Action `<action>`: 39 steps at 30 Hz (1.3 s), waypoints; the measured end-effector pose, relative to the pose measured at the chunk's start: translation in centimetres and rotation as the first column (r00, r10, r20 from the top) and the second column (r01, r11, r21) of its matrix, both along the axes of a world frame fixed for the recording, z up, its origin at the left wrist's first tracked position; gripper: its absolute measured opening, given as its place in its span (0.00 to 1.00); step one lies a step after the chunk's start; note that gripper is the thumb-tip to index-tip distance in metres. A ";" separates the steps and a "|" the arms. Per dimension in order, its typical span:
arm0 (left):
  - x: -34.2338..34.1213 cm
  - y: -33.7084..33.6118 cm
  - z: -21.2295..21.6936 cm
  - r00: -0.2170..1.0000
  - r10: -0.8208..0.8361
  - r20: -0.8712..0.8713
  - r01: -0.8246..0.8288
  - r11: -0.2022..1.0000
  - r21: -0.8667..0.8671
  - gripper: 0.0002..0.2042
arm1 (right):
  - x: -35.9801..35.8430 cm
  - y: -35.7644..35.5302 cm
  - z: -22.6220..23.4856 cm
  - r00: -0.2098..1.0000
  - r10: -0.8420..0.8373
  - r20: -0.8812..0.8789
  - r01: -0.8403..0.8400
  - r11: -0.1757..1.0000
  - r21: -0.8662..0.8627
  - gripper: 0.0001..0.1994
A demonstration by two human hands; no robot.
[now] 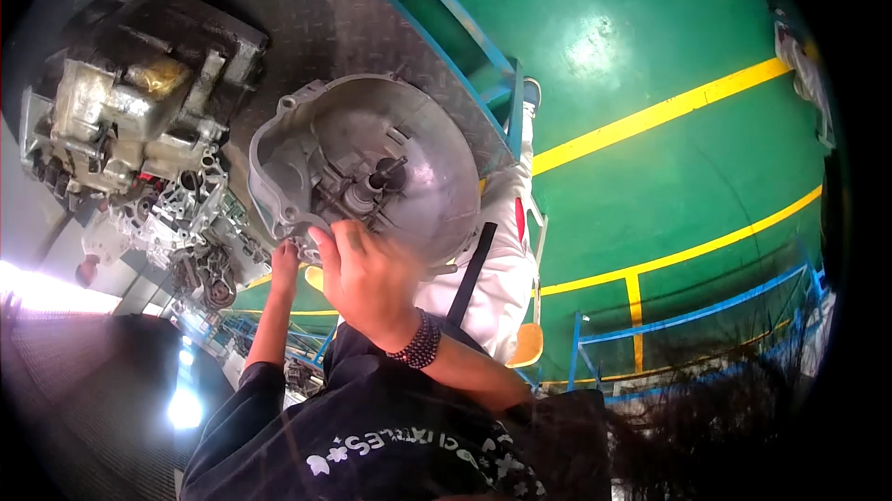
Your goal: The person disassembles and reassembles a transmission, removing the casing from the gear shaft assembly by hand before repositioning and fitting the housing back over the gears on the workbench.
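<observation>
A silver-grey metal bell housing (437,171) lies on the dark workbench before me, its wide bowl facing up. A shaft with a dark end (386,174) stands in its middle. My left hand (285,259) is at the housing's near left corner, its fingers pinched together by a bolt lug. What they hold is too small to make out. Across the near rim lies my right hand (367,278), a dark beaded bracelet on its wrist. Its fingers are curled and partly blurred, and anything inside them is hidden.
A bulky, dirty gearbox casing (139,97) stands on the bench (362,22) at far left. Smaller metal parts (190,213) lie just nearer. The bench has a blue edge frame (455,4). Right of it is green floor (641,46) with yellow lines and blue railings (688,312).
</observation>
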State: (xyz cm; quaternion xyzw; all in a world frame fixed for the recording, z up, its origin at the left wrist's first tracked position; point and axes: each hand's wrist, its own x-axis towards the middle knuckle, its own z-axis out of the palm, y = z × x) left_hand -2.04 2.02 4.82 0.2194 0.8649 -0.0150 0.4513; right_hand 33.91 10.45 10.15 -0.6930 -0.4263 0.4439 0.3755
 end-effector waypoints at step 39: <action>1.4 3.5 0.1 0.473 -0.755 -0.454 0.877 0.353 0.326 0.23 | -1.6 0.8 0.6 0.953 0.014 0.304 0.010 0.997 -0.079 0.19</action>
